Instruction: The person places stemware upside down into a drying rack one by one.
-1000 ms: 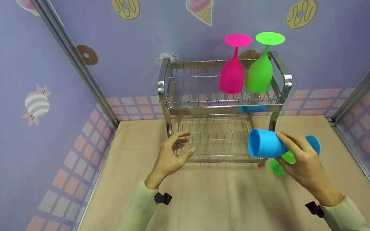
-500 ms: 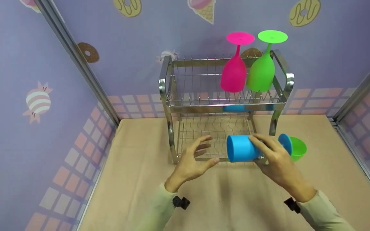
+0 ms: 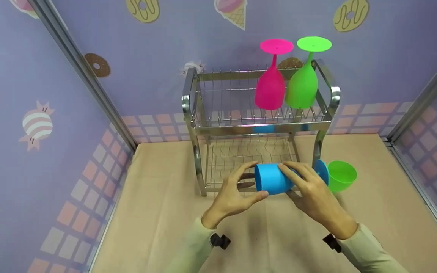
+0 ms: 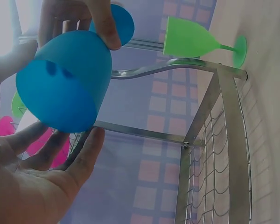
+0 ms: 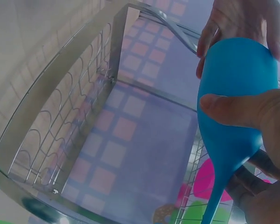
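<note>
A blue wine goblet [image 3: 273, 179] lies sideways in the air before the rack, its mouth to the left. My right hand [image 3: 311, 191] grips the lower bowl, thumb on one side and fingers on the other. At the mouth, my left hand [image 3: 233, 189] spreads its thumb and fingers around the rim; its fingertips are at the edge, and whether they press on it I cannot tell. In the left wrist view the goblet's mouth [image 4: 56, 98] faces the camera. The right wrist view shows its bowl [image 5: 238, 70] narrowing to the stem [image 5: 214, 196].
A two-tier metal dish rack [image 3: 260, 130] stands at the back. Upside down on its upper tier are a pink goblet [image 3: 270, 89] and a green goblet [image 3: 302, 87]. Another green goblet [image 3: 341, 176] stands upright on the cloth right of the rack. Patterned walls enclose the table.
My right hand has carried the blue goblet leftward. My left hand has moved right, up to its rim. The upright green goblet has come into fuller view.
</note>
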Demonstrator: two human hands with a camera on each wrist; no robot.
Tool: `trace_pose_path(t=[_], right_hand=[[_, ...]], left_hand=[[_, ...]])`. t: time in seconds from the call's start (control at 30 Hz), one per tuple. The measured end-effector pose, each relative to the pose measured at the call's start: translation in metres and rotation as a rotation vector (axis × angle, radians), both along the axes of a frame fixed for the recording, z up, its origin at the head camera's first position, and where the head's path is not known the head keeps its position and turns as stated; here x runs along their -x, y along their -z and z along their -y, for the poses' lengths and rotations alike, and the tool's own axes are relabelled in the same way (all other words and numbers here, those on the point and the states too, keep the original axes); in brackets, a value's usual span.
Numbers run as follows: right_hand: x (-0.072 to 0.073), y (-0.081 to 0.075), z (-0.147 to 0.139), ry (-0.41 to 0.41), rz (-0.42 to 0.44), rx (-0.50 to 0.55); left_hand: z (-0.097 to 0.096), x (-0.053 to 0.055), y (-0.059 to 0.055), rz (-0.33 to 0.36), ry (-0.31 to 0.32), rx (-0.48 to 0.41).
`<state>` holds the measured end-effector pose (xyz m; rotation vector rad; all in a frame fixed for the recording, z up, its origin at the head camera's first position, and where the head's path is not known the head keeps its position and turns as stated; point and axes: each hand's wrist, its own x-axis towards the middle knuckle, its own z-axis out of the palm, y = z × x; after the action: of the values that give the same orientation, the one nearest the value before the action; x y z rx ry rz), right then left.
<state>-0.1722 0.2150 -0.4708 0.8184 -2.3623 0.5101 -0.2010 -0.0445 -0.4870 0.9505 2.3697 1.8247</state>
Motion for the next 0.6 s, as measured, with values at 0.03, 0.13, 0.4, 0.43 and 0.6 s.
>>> trace_pose_path(t=[0.03, 0.13, 0.4, 0.43, 0.6], right_hand=[[-0.0004, -0.0002, 0.001, 0.0, -0.002, -0.001], [-0.0018, -0.0007, 0.0029, 0.005, -0.004, 0.0], [-0.0043, -0.0004, 0.0019, -0.004, -0.046, 0.007], [-0.005, -0.0006, 0.0013, -0.007, -0.06, 0.013], [-0.01, 0.0011, -0.0058, -0.062, -0.091, 0.143]], left_hand=[[-0.0001, 0.0001, 0.0, 0.002, 0.001, -0.003], [0.0005, -0.0001, -0.0013, 0.011, 0.003, -0.01], [0.0028, -0.0008, -0.0047, 0.019, -0.001, -0.011], [0.003, -0.0008, -0.0049, 0.024, -0.003, -0.015], [0.0039, 0.0, -0.0053, 0.047, -0.022, -0.039]])
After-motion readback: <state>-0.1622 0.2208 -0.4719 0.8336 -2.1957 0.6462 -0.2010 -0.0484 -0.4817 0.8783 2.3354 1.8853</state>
